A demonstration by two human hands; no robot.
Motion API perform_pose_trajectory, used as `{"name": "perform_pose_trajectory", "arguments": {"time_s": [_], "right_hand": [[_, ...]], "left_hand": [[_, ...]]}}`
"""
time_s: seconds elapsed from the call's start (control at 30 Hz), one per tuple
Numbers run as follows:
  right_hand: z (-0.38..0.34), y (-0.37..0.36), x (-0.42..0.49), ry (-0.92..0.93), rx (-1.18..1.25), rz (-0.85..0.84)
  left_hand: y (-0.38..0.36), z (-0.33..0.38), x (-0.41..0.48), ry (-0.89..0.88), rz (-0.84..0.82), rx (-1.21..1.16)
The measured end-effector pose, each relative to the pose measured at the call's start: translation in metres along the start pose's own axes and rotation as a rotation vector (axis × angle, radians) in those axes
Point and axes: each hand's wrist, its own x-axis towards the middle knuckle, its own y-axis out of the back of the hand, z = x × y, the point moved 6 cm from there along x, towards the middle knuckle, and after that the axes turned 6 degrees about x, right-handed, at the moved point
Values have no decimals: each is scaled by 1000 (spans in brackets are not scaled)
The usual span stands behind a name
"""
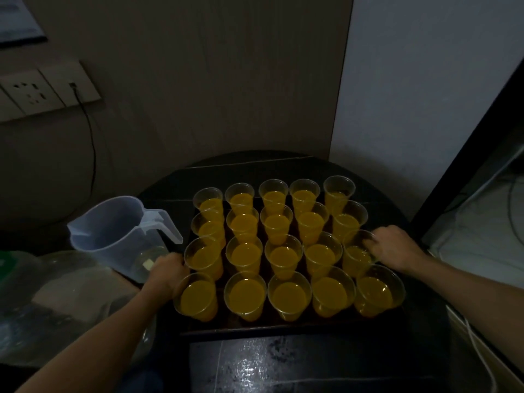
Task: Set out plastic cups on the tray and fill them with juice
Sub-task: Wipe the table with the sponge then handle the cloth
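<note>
A dark tray [255, 329] sits on a round black table and carries several clear plastic cups [283, 259] in rows, all holding orange juice. My left hand [167, 272] grips the tray's left edge beside the front-left cups. My right hand [392, 246] holds the tray's right edge, its fingers curled behind a cup in the right column. An empty translucent pitcher [119, 234] stands to the left of the tray, its handle toward the cups.
The black table [283, 364] has wet, shiny patches in front of the tray. Clear plastic bottles or bags [56, 279] lie at the left. A wall socket panel [37, 92] with a cable hangs at the upper left. A dark frame [467, 154] stands at the right.
</note>
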Motion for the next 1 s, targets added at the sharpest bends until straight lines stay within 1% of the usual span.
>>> {"name": "perform_pose_trajectory", "arguments": {"time_s": [0.2, 0.3, 0.43, 0.6, 0.67, 0.83, 0.93, 1.0], "right_hand": [[2, 6, -1, 13, -34, 18], [4, 18, -6, 18, -32, 61], [10, 34, -9, 30, -106, 99], [12, 59, -13, 68, -275, 158], [13, 71, -12, 73, -341, 171], [5, 100, -12, 76, -340, 209], [0, 114, -10, 52, -370, 202], [-1, 122, -3, 64, -329, 220]], "left_hand": [[-1, 6, -4, -16, 4, 52], [3, 19, -12, -51, -13, 65], [10, 37, -16, -124, -69, 82], [31, 58, -19, -190, -53, 100], [40, 67, -20, -217, -41, 73], [62, 89, -17, -255, -32, 64], [72, 97, -10, -224, -52, 38], [77, 102, -3, -192, -46, 18]]}}
